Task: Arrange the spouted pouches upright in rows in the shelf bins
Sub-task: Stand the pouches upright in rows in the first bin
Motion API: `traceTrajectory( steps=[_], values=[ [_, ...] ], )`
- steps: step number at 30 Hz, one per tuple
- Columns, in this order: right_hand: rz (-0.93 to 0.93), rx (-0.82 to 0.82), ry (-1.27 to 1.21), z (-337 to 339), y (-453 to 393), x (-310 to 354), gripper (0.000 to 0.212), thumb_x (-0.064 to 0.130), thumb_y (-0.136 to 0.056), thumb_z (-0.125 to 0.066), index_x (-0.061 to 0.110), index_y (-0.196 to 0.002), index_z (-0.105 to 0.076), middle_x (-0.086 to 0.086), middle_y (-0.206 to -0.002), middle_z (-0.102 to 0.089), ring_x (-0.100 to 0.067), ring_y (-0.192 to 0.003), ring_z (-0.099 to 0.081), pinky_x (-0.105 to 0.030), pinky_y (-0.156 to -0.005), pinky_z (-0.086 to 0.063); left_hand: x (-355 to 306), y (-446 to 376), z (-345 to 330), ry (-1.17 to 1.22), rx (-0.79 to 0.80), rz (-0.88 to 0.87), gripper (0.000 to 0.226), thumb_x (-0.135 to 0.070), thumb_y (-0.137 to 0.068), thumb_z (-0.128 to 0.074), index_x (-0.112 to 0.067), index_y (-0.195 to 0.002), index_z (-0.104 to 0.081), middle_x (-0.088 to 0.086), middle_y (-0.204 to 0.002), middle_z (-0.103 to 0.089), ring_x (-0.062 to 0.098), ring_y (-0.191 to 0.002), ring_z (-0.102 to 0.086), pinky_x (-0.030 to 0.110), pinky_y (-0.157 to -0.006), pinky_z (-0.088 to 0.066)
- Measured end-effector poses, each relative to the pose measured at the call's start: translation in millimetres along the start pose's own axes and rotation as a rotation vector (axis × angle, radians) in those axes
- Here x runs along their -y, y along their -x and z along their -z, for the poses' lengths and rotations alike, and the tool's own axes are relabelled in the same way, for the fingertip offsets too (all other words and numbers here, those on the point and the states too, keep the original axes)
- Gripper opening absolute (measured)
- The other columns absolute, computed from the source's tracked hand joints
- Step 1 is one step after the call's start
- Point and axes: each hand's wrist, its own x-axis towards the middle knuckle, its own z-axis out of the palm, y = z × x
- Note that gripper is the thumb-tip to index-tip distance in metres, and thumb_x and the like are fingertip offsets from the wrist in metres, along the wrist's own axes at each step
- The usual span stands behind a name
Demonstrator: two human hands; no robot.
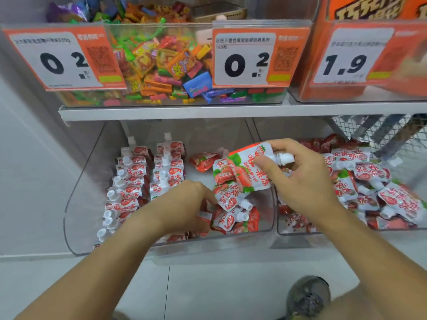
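My right hand point(300, 179) grips a red-and-white strawberry spouted pouch point(245, 167) near its white cap, holding it tilted above the clear left bin point(76, 204). Inside that bin, two neat rows of upright pouches point(143, 174) stand on the left side. Loose pouches point(233, 211) lie jumbled on its right side. My left hand point(184, 204) reaches down into the bin's front middle, its fingers curled on pouches there; the fingertips are partly hidden. The clear right bin point(298, 230) holds a disordered heap of the same pouches point(369, 188).
An upper shelf point(175, 113) carries a clear bin of mixed candy point(161, 65) with orange price tags, and an orange box point(369, 54) at right. A wire mesh basket point(381, 132) sits at far right. Tiled floor and a shoe point(309, 296) are below.
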Motion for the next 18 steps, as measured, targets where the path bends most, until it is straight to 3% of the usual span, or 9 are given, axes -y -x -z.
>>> traceTrajectory(
  steps=[3,8,11,15,18],
  values=[
    [-0.017,-0.004,-0.024,1,1,-1,0.016,0.031,-0.085,-0.074,0.027,-0.100,-0.070,0.020,-0.089,-0.074,0.004,-0.081,-0.071,-0.011,-0.066,-0.053,2,4,3,-0.005,-0.012,-0.033,0.045,-0.018,-0.075,-0.081,-0.028,-0.118,-0.070,-0.012,-0.109,-0.071,-0.003,-0.083,-0.061,0.002,-0.070,-0.044],
    [-0.011,0.089,0.014,1,2,1,0.019,0.030,-0.085,-0.076,0.024,-0.102,-0.071,0.019,-0.090,-0.073,0.002,-0.084,-0.070,-0.017,-0.068,-0.055,4,10,10,0.054,-0.163,0.002,0.027,-0.008,-0.079,-0.074,-0.026,-0.099,-0.076,-0.009,-0.083,-0.072,0.005,-0.073,-0.067,0.025,-0.073,-0.057],
    [0.001,0.129,0.011,1,4,3,0.022,0.033,-0.084,-0.076,0.024,-0.103,-0.072,0.020,-0.092,-0.072,0.000,-0.089,-0.069,-0.017,-0.071,-0.055,11,23,25,0.162,-0.401,0.023,0.032,-0.004,-0.084,-0.067,-0.031,-0.098,-0.076,-0.016,-0.078,-0.065,0.004,-0.070,-0.066,0.019,-0.069,-0.054],
    [-0.010,0.135,0.019,-4,6,7,0.024,0.037,-0.082,-0.076,0.023,-0.101,-0.073,0.018,-0.090,-0.073,-0.001,-0.084,-0.070,-0.018,-0.067,-0.055,19,34,37,0.530,-0.504,0.169,0.030,0.003,-0.085,-0.066,-0.022,-0.097,-0.077,-0.003,-0.061,-0.070,0.005,-0.066,-0.071,0.004,-0.059,-0.046],
    [-0.018,0.164,0.106,-12,4,9,0.024,0.043,-0.083,-0.073,0.026,-0.101,-0.072,0.016,-0.085,-0.072,-0.006,-0.075,-0.069,-0.026,-0.063,-0.054,20,30,31,0.900,-0.464,0.276,0.028,0.011,-0.086,-0.062,-0.013,-0.094,-0.075,0.005,-0.076,-0.069,0.024,-0.070,-0.075,0.013,-0.061,-0.054]
  ],
)
